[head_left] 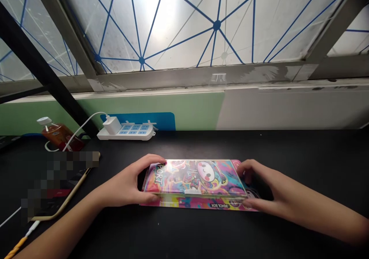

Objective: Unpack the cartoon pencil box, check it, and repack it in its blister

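Note:
A colourful pencil box (198,177) with a cartoon character on its lid lies flat in the middle of the black table. Its lid looks closed, with a pale clasp at the front edge. Beneath and in front of it shows a printed pink strip (201,203) reading "PENCIL BOX"; whether this is part of the box or a separate sleeve I cannot tell. My left hand (141,182) grips the left end, thumb in front and fingers at the back. At the right end, my right hand (259,186) holds it the same way, its fingers curled behind the corner.
A white power strip (127,133) with a charger plugged in sits against the wall. To the left are a tilted bottle (63,134) of amber drink and a gold-edged tablet-like device (66,201), partly blurred, with a cable (21,241). A black slanted post (52,72) rises behind them.

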Demonstrator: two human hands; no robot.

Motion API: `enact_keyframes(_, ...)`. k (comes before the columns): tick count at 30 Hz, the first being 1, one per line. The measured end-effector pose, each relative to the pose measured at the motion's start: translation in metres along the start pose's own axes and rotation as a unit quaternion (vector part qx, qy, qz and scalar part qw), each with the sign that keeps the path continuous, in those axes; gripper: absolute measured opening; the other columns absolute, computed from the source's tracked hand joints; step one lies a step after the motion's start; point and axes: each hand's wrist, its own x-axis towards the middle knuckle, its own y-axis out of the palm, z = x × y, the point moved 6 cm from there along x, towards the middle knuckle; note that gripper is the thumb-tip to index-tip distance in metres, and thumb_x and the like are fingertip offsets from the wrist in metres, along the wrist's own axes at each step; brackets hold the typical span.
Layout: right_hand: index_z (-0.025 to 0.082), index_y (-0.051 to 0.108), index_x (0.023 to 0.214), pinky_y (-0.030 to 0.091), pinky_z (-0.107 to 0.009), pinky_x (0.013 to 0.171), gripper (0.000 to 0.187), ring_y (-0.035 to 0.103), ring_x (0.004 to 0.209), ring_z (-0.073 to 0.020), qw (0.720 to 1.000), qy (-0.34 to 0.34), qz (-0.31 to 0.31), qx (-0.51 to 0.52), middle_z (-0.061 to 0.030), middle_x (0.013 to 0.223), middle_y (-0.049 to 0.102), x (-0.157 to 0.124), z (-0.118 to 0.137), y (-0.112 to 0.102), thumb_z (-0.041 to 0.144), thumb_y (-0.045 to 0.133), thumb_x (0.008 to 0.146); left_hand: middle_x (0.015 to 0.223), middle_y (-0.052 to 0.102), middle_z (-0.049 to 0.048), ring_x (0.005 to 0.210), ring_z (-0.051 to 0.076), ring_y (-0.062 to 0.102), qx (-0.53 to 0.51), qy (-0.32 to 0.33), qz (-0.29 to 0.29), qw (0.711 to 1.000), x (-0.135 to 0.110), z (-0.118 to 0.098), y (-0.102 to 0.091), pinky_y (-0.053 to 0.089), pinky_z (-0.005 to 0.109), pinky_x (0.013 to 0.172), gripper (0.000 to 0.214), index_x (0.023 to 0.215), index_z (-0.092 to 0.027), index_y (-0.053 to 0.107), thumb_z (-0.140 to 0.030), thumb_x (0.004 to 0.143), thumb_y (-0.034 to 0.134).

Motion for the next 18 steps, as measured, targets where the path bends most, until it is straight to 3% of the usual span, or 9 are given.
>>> enact_keyframes(2, 0.031, 0.064, 0.139, 0.064, -0.040, 0.094, 0.065, 0.075, 0.112, -0.0326, 1.000, -0.002, 0.031, -0.003, -0.0101, 0.129, 0.074, 0.002, -0.005, 0.007, 0.054, 0.084, 0.081, 0.150, 0.060, 0.0062, 0.140, 0.035, 0.058, 0.011, 0.012, -0.003, 1.000, -0.001, -0.003, 0.001, 0.046, 0.040, 0.120, 0.074, 0.144, -0.033, 0.063, -0.030, 0.076, 0.092)
enact_keyframes(4, 0.032, 0.051, 0.154, 0.059, -0.048, 0.106, 0.080, 0.067, 0.130, -0.0370, 0.999, -0.025, 0.038, -0.008, -0.0136, 0.148, 0.064, 0.005, -0.007, 0.013, 0.052, 0.082, 0.083, 0.152, 0.058, 0.0068, 0.141, 0.035, 0.057, 0.023, 0.021, -0.007, 0.999, -0.003, -0.005, 0.003, 0.044, 0.041, 0.122, 0.076, 0.147, -0.034, 0.061, -0.029, 0.078, 0.091)
enact_keyframes(7, 0.035, 0.048, 0.155, 0.057, -0.050, 0.109, 0.083, 0.064, 0.134, -0.0382, 0.998, -0.046, 0.035, 0.006, -0.0124, 0.151, 0.060, 0.006, -0.008, 0.019, 0.045, 0.084, 0.081, 0.155, 0.055, 0.0069, 0.144, 0.035, 0.054, 0.042, 0.032, -0.012, 0.999, -0.006, -0.008, 0.007, 0.042, 0.044, 0.124, 0.079, 0.151, -0.037, 0.057, -0.025, 0.079, 0.089)
enact_keyframes(10, 0.035, 0.049, 0.150, 0.061, -0.042, 0.102, 0.082, 0.070, 0.124, -0.0336, 0.998, -0.045, 0.016, 0.034, -0.0090, 0.143, 0.064, 0.006, -0.008, 0.021, 0.036, 0.084, 0.076, 0.162, 0.049, 0.0088, 0.151, 0.039, 0.046, 0.041, 0.042, -0.025, 0.998, -0.008, -0.007, 0.007, 0.038, 0.049, 0.127, 0.088, 0.156, -0.037, 0.052, -0.030, 0.077, 0.092)
enact_keyframes(14, 0.040, 0.042, 0.154, 0.057, -0.043, 0.109, 0.082, 0.062, 0.135, -0.0330, 0.993, -0.106, -0.057, 0.011, -0.0080, 0.151, 0.056, 0.004, -0.002, 0.015, 0.033, 0.081, 0.082, 0.174, 0.035, 0.0094, 0.161, 0.041, 0.031, -0.035, 0.048, -0.122, 0.991, -0.005, 0.005, -0.009, 0.026, 0.054, 0.132, 0.097, 0.166, -0.037, 0.035, -0.044, 0.085, 0.088)
enact_keyframes(16, 0.041, 0.042, 0.155, 0.052, -0.048, 0.115, 0.081, 0.053, 0.144, -0.0355, 0.984, -0.141, -0.108, -0.018, -0.0077, 0.153, 0.054, 0.001, 0.001, 0.010, 0.035, 0.080, 0.084, 0.170, 0.043, 0.0115, 0.157, 0.039, 0.040, -0.085, 0.022, -0.169, 0.982, -0.002, 0.014, -0.018, 0.031, 0.054, 0.130, 0.093, 0.166, -0.036, 0.033, -0.047, 0.089, 0.085)
enact_keyframes(18, 0.041, 0.042, 0.156, 0.049, -0.052, 0.118, 0.081, 0.048, 0.147, -0.0368, 0.979, -0.154, -0.128, -0.048, -0.0079, 0.154, 0.055, 0.000, 0.001, 0.008, 0.037, 0.081, 0.085, 0.152, 0.062, 0.0142, 0.141, 0.039, 0.059, -0.136, -0.024, -0.167, 0.976, 0.002, 0.023, -0.018, 0.047, 0.051, 0.120, 0.081, 0.157, -0.030, 0.047, -0.049, 0.089, 0.085)
